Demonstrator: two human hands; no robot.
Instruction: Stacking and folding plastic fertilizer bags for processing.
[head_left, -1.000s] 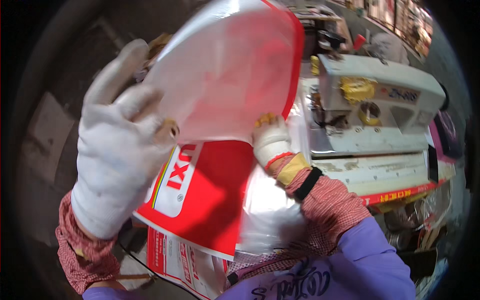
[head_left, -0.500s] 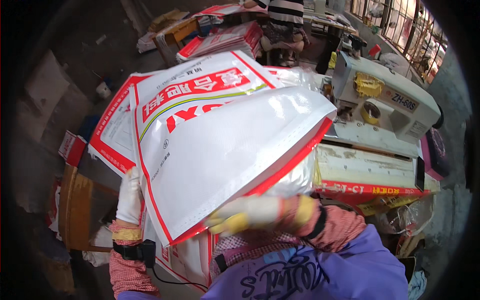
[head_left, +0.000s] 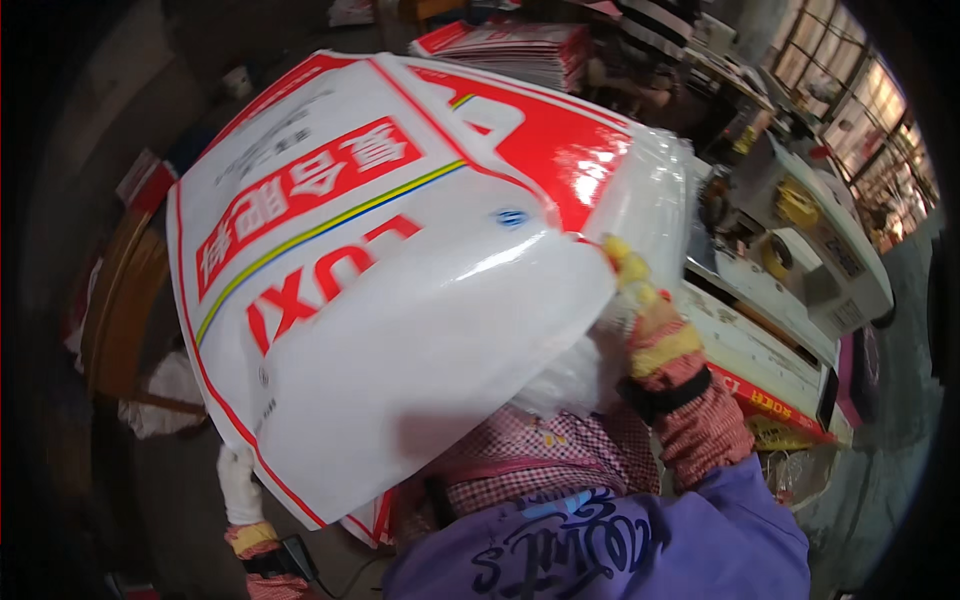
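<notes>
A large white woven sack (head_left: 400, 350) with red borders, red printing and a yellow-green-blue stripe spreads in front of me, its surface bowed and shiny. At its near left edge is my left hand (head_left: 238, 488) in a white glove, closed on the edge; part of its fingers is hidden behind the sack. My right hand (head_left: 630, 272), in a white and yellow glove, grips the sack's right corner with its fingers closed. Under the sack's far right side lie another red and white sack (head_left: 560, 150) and crumpled clear plastic film (head_left: 650, 190).
A white industrial sewing machine (head_left: 835, 235) stands on a worn bench at the right, with a yellow tape roll (head_left: 776, 254) on it. Farther back are a stack of sacks (head_left: 530, 50) and a person in stripes (head_left: 655, 25). A wooden chair (head_left: 120, 290) stands at the left.
My right hand has moved from the sack's near edge up and right to its right corner. My left hand has come lower. The sack has turned and shifted left, and the view has tilted.
</notes>
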